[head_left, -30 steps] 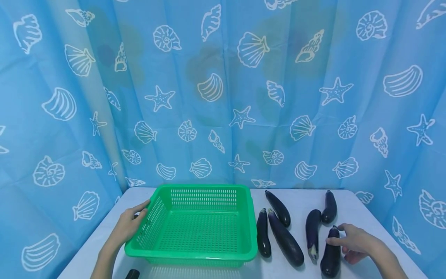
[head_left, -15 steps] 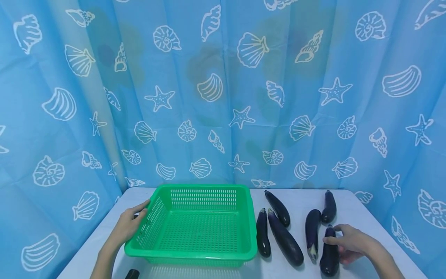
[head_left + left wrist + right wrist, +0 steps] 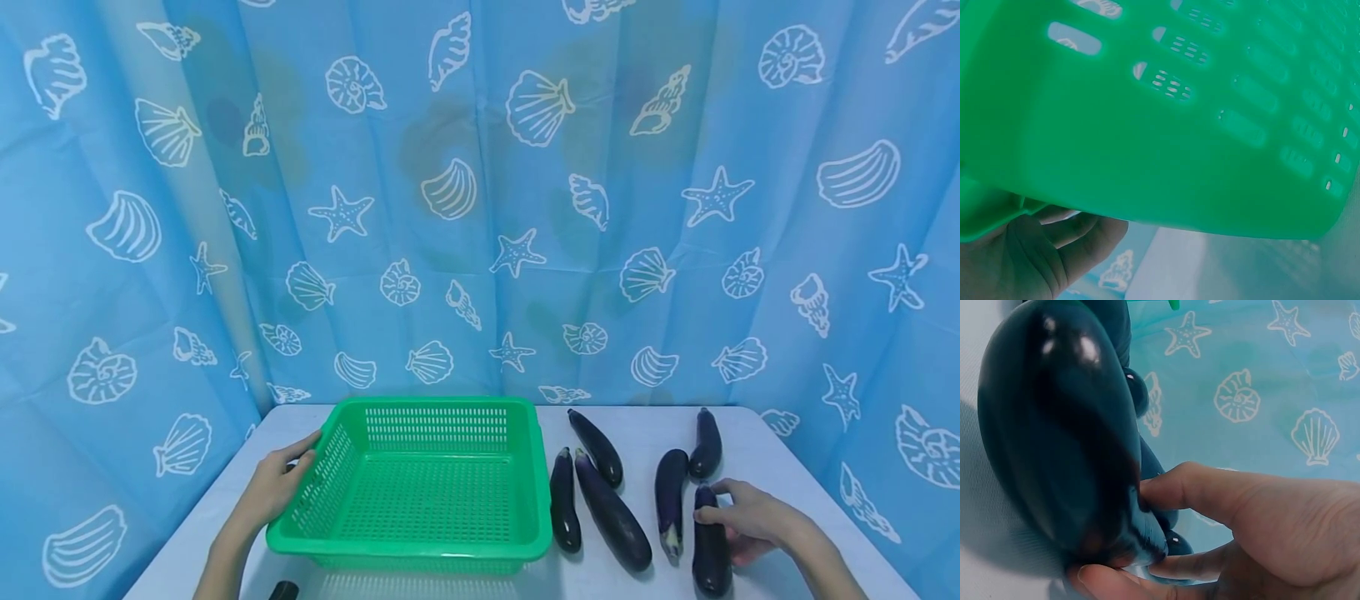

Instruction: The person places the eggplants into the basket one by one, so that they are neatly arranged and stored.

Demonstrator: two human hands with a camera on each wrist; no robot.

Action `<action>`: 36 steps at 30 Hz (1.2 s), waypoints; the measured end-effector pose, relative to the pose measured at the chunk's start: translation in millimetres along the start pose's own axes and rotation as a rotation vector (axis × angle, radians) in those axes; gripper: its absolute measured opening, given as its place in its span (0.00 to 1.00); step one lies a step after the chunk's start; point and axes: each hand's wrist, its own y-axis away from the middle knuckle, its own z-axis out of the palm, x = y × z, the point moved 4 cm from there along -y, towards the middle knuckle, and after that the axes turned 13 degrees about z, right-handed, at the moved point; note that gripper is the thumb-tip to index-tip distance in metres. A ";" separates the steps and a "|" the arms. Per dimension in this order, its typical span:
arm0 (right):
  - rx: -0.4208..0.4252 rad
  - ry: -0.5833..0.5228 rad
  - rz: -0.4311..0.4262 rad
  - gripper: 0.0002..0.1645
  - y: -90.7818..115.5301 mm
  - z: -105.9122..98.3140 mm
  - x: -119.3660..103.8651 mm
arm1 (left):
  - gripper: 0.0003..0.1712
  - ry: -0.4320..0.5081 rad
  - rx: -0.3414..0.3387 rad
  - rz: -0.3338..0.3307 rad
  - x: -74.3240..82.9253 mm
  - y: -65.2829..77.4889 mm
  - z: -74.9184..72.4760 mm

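Note:
My left hand (image 3: 276, 490) grips the left rim of a green plastic basket (image 3: 408, 550). In the left wrist view its fingers (image 3: 1088, 253) curl beneath the rim, against the slotted side wall (image 3: 1116, 150). The basket's inside shows a bare slotted floor. On the right of the table, my right hand (image 3: 757, 521) pinches a dark purple eggplant (image 3: 711, 558) near its stem end, thumb on one side and fingers on the other. The right wrist view shows that eggplant (image 3: 1060, 425) large, its glossy round end away from the hand (image 3: 1260, 531).
Several other eggplants lie between basket and right hand, among them a long one (image 3: 615, 521), a slim one (image 3: 566, 504) and a curved one (image 3: 670, 496). A small black object (image 3: 285, 590) shows at the bottom edge. A blue shell-print curtain (image 3: 480, 208) surrounds the white table (image 3: 780, 467).
My right hand has shifted slightly left and closed its hold on the eggplant, whose stem end has swung left. The left hand and basket stay put. The head view has turned very slightly.

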 end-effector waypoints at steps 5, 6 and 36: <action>0.009 -0.001 -0.007 0.55 -3.4 0.2 0.2 | 0.26 0.004 0.000 -0.007 -0.3 0.5 0.1; 0.012 -0.005 -0.009 0.55 -3.8 0.3 0.2 | 0.26 0.004 -0.001 -0.005 -0.3 0.2 0.1; 0.067 -0.038 -0.142 0.56 18.6 -12.7 -19.0 | 0.27 0.006 0.004 0.015 -0.3 -1.6 0.1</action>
